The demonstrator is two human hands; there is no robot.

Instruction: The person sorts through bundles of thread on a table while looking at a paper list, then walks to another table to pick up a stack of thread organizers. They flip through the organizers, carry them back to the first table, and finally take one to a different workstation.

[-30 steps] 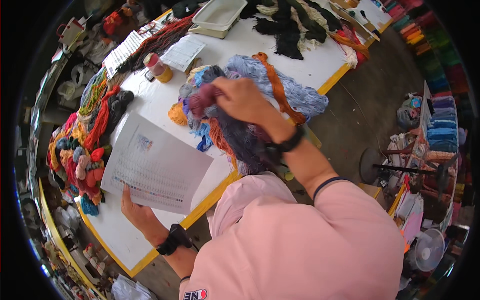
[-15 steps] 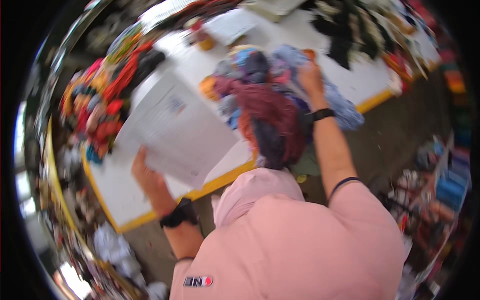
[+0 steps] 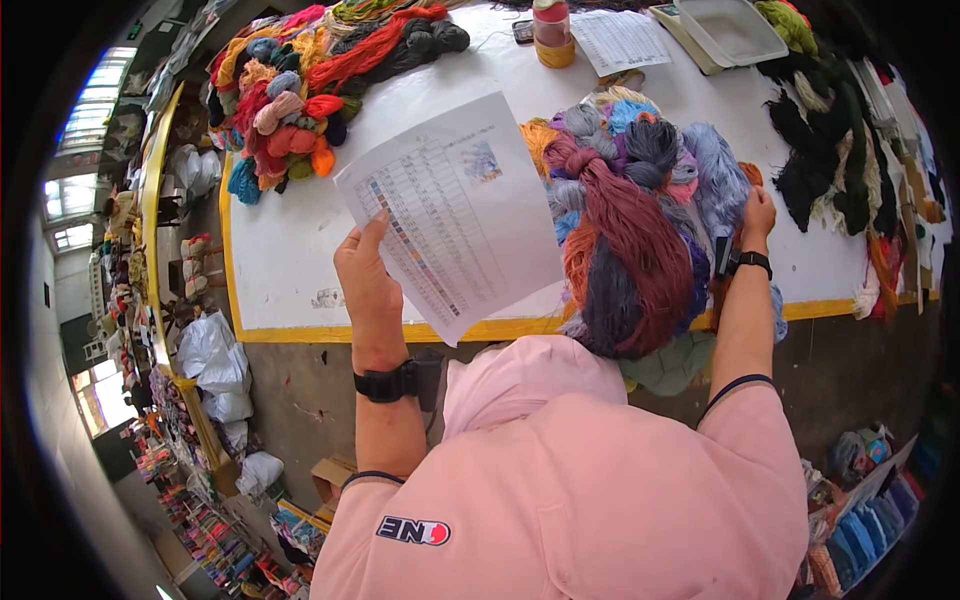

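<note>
Clearly the bundle of yarn skeins is my landmark: a many-coloured heap sitting on the white worktop, with its maroon and grey tails hanging over the yellow front edge toward me. My left hand is well to the left of the heap, holding up a printed sheet; the fingers are closed on the sheet's lower left edge, thumb on top, and the paper tilts up over the worktop, its right edge just reaching the heap. My right hand is on the heap's far right side, pressed against the pale blue skeins; I cannot tell whether those fingers grip any strand or merely rest there, since they are buried in the wool.

My worry, judging from how things lie: the hanging tails are heavy and unsupported, so a tug from the right could drag the whole heap off the edge or snarl the loose skeins together. The sheet, pinched only at one corner, could flop down and hide the colours. A second pile of skeins lies well left of the heap, beyond the sheet, and a tape roll stands behind it.
</note>
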